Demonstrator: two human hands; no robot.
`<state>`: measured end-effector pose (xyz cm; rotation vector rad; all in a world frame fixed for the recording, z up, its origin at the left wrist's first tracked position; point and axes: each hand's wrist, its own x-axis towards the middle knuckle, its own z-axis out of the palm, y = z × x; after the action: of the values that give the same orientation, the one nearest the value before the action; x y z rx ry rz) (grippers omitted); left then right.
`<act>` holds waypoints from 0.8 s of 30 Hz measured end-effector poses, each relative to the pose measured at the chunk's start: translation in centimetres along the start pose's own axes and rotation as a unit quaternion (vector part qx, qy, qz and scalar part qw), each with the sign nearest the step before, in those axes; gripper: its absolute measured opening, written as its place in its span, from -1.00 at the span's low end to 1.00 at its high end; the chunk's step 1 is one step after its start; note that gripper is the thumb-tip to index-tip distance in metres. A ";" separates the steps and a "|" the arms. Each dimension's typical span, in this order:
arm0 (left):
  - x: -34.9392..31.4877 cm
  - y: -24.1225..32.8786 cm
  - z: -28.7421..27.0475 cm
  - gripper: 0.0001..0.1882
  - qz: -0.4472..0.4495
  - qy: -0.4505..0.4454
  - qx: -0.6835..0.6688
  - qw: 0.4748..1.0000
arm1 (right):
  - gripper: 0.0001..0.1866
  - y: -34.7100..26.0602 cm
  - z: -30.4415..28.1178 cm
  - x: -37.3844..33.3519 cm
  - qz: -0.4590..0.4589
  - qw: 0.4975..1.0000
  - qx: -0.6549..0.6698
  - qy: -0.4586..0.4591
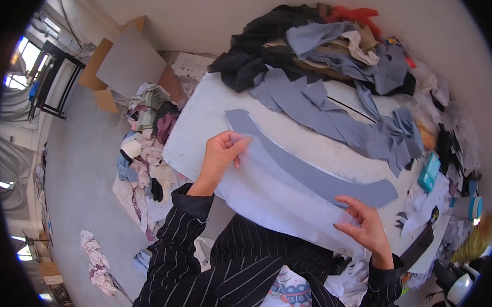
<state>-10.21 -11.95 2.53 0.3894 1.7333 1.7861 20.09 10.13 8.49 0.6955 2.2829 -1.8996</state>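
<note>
My left hand point(224, 155) is closed in a pinch on the upper left corner of a thin, translucent white sheet of cloth point(288, 202). The sheet drapes along the near table edge, and its lower part hangs toward my lap. Over its right end is my right hand point(366, 224), thumb and forefinger apart; whether its other fingers touch the sheet I cannot make out. Just beyond the sheet lies a curved grey-blue fabric piece point(306, 167), flat on the white table point(195, 118). Its near edge is partly covered by the sheet.
Grey-blue fabric pieces point(335, 119) lie farther back, before a heap of dark cloth point(256, 49). At the right are a teal box point(429, 172) and a dark flat object point(417, 249). Scraps point(147, 154) pile up left of the table, near a cardboard box point(103, 100).
</note>
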 end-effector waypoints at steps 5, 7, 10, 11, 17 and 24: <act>2.5 -0.3 -2.5 -0.84 0.018 0.053 0.071 0.996 | -0.38 0.1 1.1 3.5 0.011 0.998 -0.057 0.008; 3.5 -0.5 -2.9 -0.84 0.051 0.082 0.129 0.987 | -0.38 -0.5 1.2 4.5 0.013 0.998 -0.062 0.018; 5.2 -0.6 -3.1 -0.83 0.071 0.119 0.200 0.970 | -0.37 0.0 0.9 5.7 0.003 0.996 -0.090 0.022; 5.6 -0.8 -3.3 -0.82 0.077 0.130 0.211 0.966 | -0.37 0.2 0.8 6.0 0.001 0.995 -0.094 0.027; 6.8 -2.1 -3.5 -0.81 0.098 0.159 0.277 0.943 | -0.37 0.8 0.3 6.6 0.008 0.991 -0.129 0.043; 6.6 -1.4 -2.4 -0.81 0.122 0.171 0.322 0.923 | -0.38 1.0 0.0 6.3 -0.005 0.980 -0.187 0.067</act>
<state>-16.38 -9.89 -0.38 0.6097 2.6223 1.4545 14.83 12.02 5.31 0.7762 2.6242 -1.3985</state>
